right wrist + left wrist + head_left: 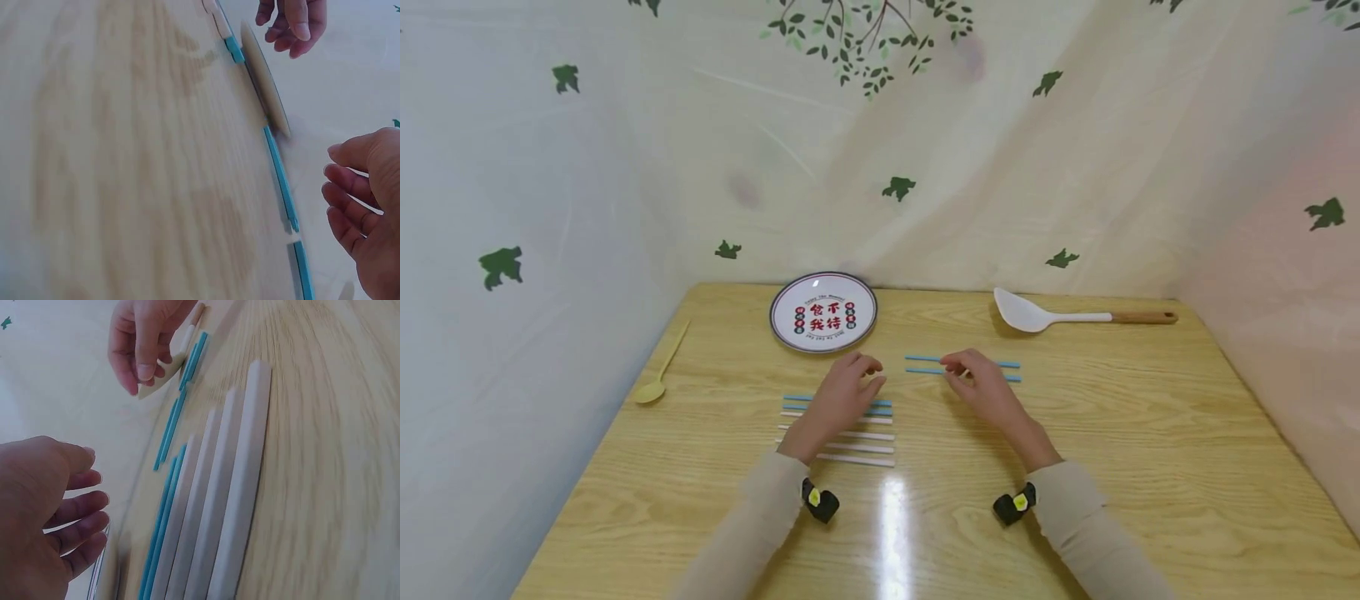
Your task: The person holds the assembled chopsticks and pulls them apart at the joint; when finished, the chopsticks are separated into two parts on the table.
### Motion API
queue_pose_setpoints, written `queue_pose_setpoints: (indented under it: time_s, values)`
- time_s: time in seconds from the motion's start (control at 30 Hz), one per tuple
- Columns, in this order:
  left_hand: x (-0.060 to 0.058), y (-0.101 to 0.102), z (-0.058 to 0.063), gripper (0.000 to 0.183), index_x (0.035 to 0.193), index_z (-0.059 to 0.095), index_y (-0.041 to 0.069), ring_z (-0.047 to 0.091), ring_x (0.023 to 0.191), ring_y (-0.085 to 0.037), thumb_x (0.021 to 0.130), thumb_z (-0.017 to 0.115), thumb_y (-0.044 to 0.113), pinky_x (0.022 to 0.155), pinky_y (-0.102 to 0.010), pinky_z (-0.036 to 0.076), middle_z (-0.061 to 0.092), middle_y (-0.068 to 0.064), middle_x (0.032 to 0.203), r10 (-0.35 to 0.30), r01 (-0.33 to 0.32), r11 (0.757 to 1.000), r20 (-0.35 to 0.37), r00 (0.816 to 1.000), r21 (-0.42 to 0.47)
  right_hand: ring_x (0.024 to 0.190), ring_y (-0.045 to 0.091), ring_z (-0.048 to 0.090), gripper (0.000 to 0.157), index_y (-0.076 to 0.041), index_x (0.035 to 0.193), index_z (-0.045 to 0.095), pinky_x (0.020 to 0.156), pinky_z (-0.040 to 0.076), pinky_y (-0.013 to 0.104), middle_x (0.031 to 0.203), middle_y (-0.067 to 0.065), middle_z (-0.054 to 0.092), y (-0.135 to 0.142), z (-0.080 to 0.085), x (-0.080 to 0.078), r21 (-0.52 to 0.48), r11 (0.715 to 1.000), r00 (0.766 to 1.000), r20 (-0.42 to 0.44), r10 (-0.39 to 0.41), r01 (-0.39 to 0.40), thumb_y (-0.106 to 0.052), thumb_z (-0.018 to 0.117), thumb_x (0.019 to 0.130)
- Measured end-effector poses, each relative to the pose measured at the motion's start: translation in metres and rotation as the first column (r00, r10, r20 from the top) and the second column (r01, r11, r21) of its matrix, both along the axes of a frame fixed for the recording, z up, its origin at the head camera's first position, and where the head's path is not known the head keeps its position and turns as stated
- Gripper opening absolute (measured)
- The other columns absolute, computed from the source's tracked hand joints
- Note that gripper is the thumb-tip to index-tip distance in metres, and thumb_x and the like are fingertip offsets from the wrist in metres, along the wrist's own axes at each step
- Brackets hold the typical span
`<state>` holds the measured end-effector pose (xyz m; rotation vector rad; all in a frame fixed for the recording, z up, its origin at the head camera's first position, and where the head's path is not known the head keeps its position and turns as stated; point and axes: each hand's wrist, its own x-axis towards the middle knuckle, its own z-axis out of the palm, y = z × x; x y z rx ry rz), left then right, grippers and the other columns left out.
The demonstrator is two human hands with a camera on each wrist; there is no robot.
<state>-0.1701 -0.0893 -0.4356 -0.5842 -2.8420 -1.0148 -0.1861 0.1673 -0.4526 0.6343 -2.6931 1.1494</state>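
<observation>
I saw the blue chopsticks (1009,364) as plain bright blue from the head, teal in both wrist views, while the white chopsticks (857,460) had a faint pink cast. My feed showed a white plate (824,340) with a dark rim, red characters and small red and dark green dots. The spoon (651,391) was pale yellow, the spatula (1026,317) white with a brown handle. I had tan wood grain on the table (1150,417), beige sleeves (760,508), and cream cloth (970,167) printed with dark green shapes and leafy brown twigs.
</observation>
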Motion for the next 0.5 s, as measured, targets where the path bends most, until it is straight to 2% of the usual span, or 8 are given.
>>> queue_pose_setpoints:
  time_s: [0.13, 0.23, 0.37, 0.5]
  values:
    - [0.007, -0.025, 0.000, 0.021, 0.112, 0.062, 0.008, 0.054, 0.102, -0.023, 0.096, 0.058, 0.021, 0.088, -0.039, 0.047, 0.058, -0.007, 0.108, 0.038, -0.038, 0.999, 0.013, 0.999, 0.007, 0.091, 0.020, 0.060, 0.022, -0.004, 0.114, 0.065, 0.079, 0.050, 0.037, 0.100, 0.006, 0.063, -0.012, -0.002, 0.001, -0.004, 1.000, 0.999, 0.040, 0.025, -0.025, -0.011, 0.060, 0.094]
    - [0.009, -0.044, -0.003, 0.021, 0.111, 0.063, 0.007, 0.054, 0.102, -0.023, 0.095, 0.060, 0.020, 0.089, -0.040, 0.046, 0.059, -0.008, 0.107, 0.067, -0.067, 0.998, 0.008, 0.998, -0.005, 0.091, 0.020, 0.060, 0.022, -0.005, 0.113, 0.066, 0.078, 0.051, 0.037, 0.098, 0.005, 0.063, -0.021, -0.004, 0.001, -0.006, 0.999, 0.998, 0.038, 0.044, -0.044, -0.011, 0.061, 0.093]
    - [0.009, -0.064, -0.010, 0.024, 0.112, 0.063, 0.006, 0.054, 0.104, -0.024, 0.094, 0.061, 0.022, 0.092, -0.042, 0.046, 0.060, -0.009, 0.110, 0.087, -0.087, 0.996, 0.033, 0.996, -0.026, 0.090, 0.019, 0.059, 0.021, -0.005, 0.112, 0.066, 0.077, 0.051, 0.035, 0.096, 0.004, 0.063, -0.035, -0.006, 0.002, -0.014, 0.998, 0.997, 0.039, 0.063, -0.063, -0.012, 0.062, 0.093]
    - [0.007, -0.080, -0.017, 0.026, 0.114, 0.062, 0.006, 0.054, 0.106, -0.026, 0.095, 0.060, 0.023, 0.094, -0.044, 0.045, 0.058, -0.010, 0.113, 0.087, -0.085, 0.996, 0.075, 0.993, -0.029, 0.091, 0.016, 0.058, 0.022, -0.008, 0.113, 0.065, 0.079, 0.051, 0.033, 0.098, 0.002, 0.062, -0.049, -0.009, 0.003, -0.014, 0.997, 0.994, 0.078, 0.080, -0.079, -0.016, 0.062, 0.094]
